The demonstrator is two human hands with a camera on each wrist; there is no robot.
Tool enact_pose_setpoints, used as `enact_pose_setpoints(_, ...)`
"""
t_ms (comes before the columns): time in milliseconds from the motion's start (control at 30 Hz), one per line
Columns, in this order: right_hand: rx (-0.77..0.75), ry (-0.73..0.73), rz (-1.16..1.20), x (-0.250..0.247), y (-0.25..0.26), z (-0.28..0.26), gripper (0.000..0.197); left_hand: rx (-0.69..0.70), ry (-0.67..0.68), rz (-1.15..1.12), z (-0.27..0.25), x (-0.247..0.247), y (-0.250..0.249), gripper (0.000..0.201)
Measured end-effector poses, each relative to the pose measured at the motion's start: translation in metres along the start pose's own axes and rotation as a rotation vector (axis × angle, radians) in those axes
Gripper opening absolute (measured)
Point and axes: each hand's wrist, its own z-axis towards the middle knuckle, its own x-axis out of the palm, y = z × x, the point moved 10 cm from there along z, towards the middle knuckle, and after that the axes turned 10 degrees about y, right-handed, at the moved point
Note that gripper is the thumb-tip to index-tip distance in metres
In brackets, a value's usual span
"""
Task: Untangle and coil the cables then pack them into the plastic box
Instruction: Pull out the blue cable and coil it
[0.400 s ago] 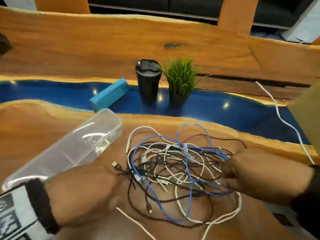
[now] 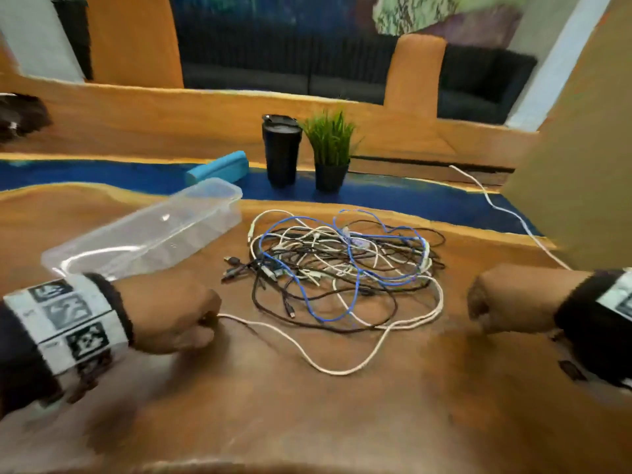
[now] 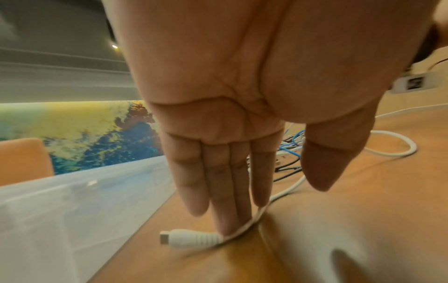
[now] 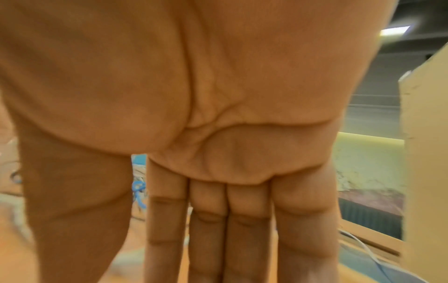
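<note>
Under left hand [image 3: 242, 99] fingertips [image 3: 227, 226]: white cable [image 3: 242, 228].

left hand [image 2: 164, 313]: bare, no glove or ring visible
left wrist band [image 2: 65, 323]: broad white band wrapped round the wrist, printed with a row of square black-and-white marker patterns
left cuff [image 2: 116, 302]: dark knitted edge at 3 o'clock of the band, next to the hand
left sleeve [image 2: 17, 364]: dark fabric at 9 o'clock of the band
right hand [image 2: 513, 299]: bare, palm creases plain in the right wrist view
right cuff [image 2: 578, 309]: dark knitted
right wrist band [image 2: 619, 299]: white, black-and-white marker, partly cut off by the frame edge
</note>
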Motion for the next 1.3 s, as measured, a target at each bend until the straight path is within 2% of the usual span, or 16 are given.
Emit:
enact_pose_setpoints(67, 0.015, 0.045, 0.045, 0.029, 0.006, -0.011, 0.017, -0.028, -0.071, -0.085, -0.003, -0.013, -0.024, 0.033)
enact_pose_setpoints(133, 0.025, -0.011, 0.058, 0.036, 0.013, -0.022, 0.026, -0.085, -0.075, -0.106, -0.003, -0.007, -0.030, 0.034)
enact_pose_setpoints(233, 0.088, 0.049, 0.059, 0.055, 0.022, -0.033, 0.031, -0.149, -0.063, -0.124, -0.009, -0.006, -0.032, 0.034)
enact_pose_setpoints(333, 0.139, 0.058, 0.045, 0.059, 0.031, -0.047, 0.033, -0.175, -0.063, -0.123, -0.019, -0.006, -0.045, 0.031)
enact_pose_setpoints(433, 0.155, 0.002, -0.001, 0.056, 0.041, -0.057, 0.038, -0.202, -0.060, -0.157, -0.024, -0.001, -0.049, 0.030)
enact_pose_setpoints(600, 0.156, 0.023, -0.019, 0.058, 0.041, -0.057, 0.042, -0.176, -0.024, -0.176, -0.031, 0.000, -0.052, 0.032)
enact_pose_setpoints(767, 0.083, 0.034, -0.028, 0.062, 0.032, -0.044, 0.038, -0.102, -0.008, -0.209, -0.022, -0.005, -0.040, 0.034)
enact_pose_setpoints(933, -0.027, 0.126, 0.055, 0.042, 0.018, -0.020, 0.029, -0.055, 0.034, -0.239, 0.001, -0.015, -0.025, 0.034)
enact_pose_setpoints(1000, -0.055, 0.058, 0.082, 0.012, 0.017, -0.017, 0.024, -0.065, 0.087, -0.286, 0.007, -0.022, -0.020, 0.031)
enact_pose_setpoints(1067, -0.083, -0.137, 0.055, -0.030, 0.019, -0.011, 0.018, -0.102, 0.082, -0.259, 0.010, -0.034, -0.018, 0.026)
enact_pose_setpoints(1167, -0.121, -0.412, 0.099, -0.082, 0.031, -0.008, 0.017, -0.077, -0.198, -0.124, 0.010, -0.080, -0.034, 0.025)
enact_pose_setpoints(1233, -0.154, -0.467, 0.091, -0.098, 0.046, -0.001, 0.017, 0.047, -0.334, -0.172, 0.011, -0.106, -0.065, 0.033)
enact_pose_setpoints(1300, -0.135, -0.439, 0.041, -0.103, 0.057, 0.011, 0.014, 0.126, -0.339, -0.232, 0.023, -0.121, -0.102, 0.044)
